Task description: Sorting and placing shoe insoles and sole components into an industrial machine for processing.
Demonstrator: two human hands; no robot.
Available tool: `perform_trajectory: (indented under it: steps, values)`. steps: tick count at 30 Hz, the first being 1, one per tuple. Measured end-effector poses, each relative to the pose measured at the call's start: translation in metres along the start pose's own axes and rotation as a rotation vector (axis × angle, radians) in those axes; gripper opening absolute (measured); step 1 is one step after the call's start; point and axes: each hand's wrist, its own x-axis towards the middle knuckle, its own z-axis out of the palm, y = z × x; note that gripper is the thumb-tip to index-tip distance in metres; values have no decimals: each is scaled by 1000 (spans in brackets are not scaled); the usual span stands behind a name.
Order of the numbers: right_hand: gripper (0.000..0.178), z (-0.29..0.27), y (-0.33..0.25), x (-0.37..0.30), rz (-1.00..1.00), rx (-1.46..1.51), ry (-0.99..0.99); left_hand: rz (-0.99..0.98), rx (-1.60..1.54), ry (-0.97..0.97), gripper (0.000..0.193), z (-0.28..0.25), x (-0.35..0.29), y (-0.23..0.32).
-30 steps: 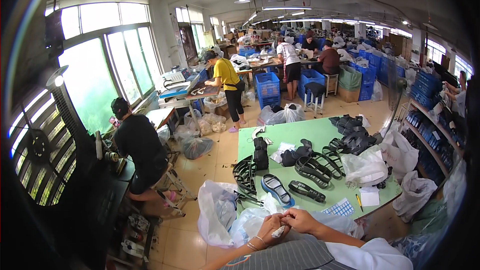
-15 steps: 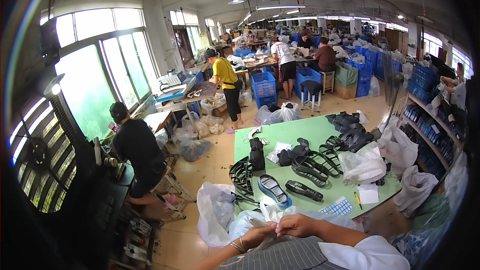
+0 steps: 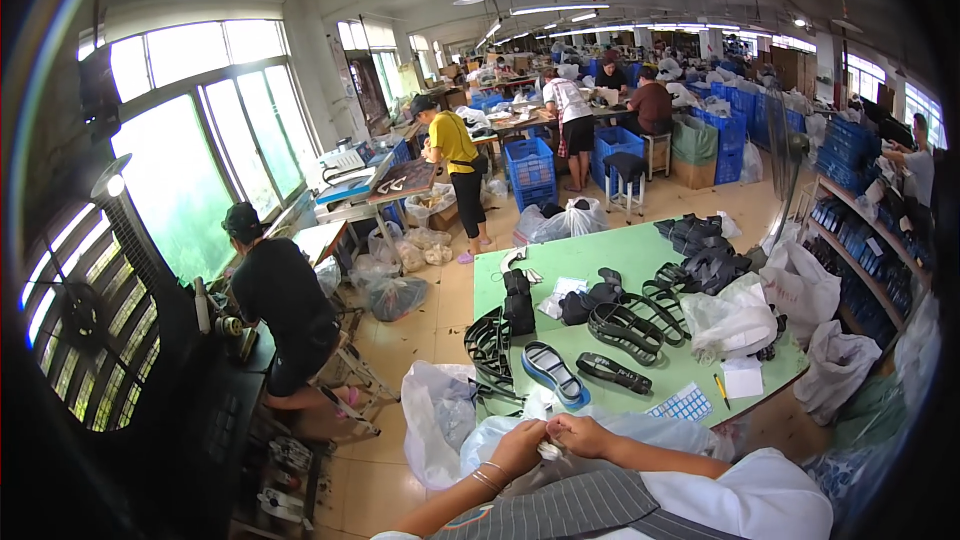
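Note:
My left hand point(image 3: 518, 450) and my right hand point(image 3: 582, 437) meet close together at the near edge of the green table point(image 3: 700, 395). Both are closed, fingers pinched on the gathered white end of a plastic bag point(image 3: 645, 430). A small crumpled tuft of it shows beneath the fingertips; the rest of their grip is hidden. Just beyond lie a blue-rimmed shoe sole point(image 3: 555, 376) and a narrow black sole piece point(image 3: 613, 373). Black sole rims point(image 3: 625, 333) lie farther in, and a sheet of blue-and-white labels point(image 3: 682, 404) sits to the right.
A white plastic bag point(image 3: 438, 420) stands left of the table. A yellow pen point(image 3: 721, 391), a white paper pad point(image 3: 742, 380) and a stuffed white bag point(image 3: 730, 325) lie on its right side. A person in black point(image 3: 285, 295) sits at a machine on the left. Shelves point(image 3: 860, 250) stand right.
My hands have drawn closer together, and the long loose strip of plastic between them is now a small tuft. The person in yellow has straightened a little. The view has shifted slightly.

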Motion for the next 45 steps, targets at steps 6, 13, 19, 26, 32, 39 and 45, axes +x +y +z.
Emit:
perform_trajectory:
  steps: [6, 13, 19, 26, 32, 39, 45]
  values:
    - [62, -8, -17, -2, 353, 213, -84, 387, 416, 265, 9, -2, -9, 17]
    - [52, 8, 27, 56, 157, -195, -432, 547, 465, 239, 18, 8, -5, -12]
    - [31, 18, 2, 57, 111, -34, -196, 473, 489, 71, 12, -30, -1, 9]
    - [22, 13, 6, 68, 152, 0, -420, 550, 535, 49, 11, -23, 9, 9]
    - [36, -4, -6, 53, -203, -267, -76, 390, 364, -61, 18, -29, 16, 26]
    - [35, -16, 37, 79, -413, -402, -13, 196, 197, -86, 21, -17, 17, 29]
    - [29, -14, 93, 80, -416, -600, 27, 102, 100, -133, 21, 1, 11, 34]
